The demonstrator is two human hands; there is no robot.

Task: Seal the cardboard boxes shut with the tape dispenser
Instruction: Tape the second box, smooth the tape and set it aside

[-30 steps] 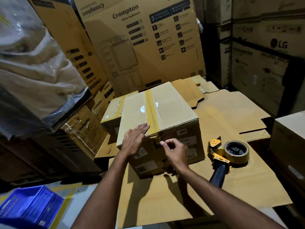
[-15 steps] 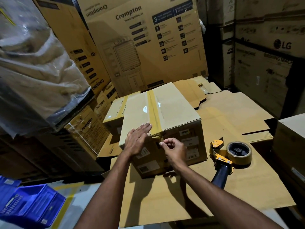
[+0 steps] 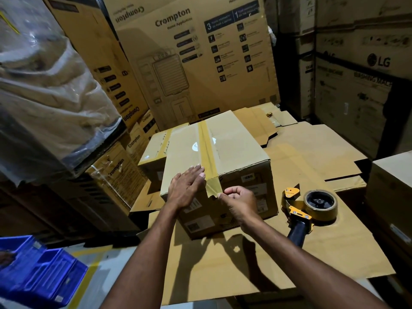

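Now, the cardboard box (image 3: 236, 150) at centre has a tape strip (image 3: 206, 146) down its top seam, so the lid looks sealed. The left hand (image 3: 186, 188) lies flat on the near edge, fingers (image 3: 196, 172) straight. The right hand (image 3: 239, 201) pinches the loose tape end (image 3: 213, 186), not yet pressed down. The tape dispenser (image 3: 312, 206) lies unheld at the box's 3 o'clock, and a second taped box (image 3: 153, 152) waits at 10 o'clock.

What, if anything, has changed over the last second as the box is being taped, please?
Hardly anything moved. The right hand still pinches the loose tape end at the front top edge of the box, the left hand still lies flat on top, and the tape dispenser still lies untouched alongside.
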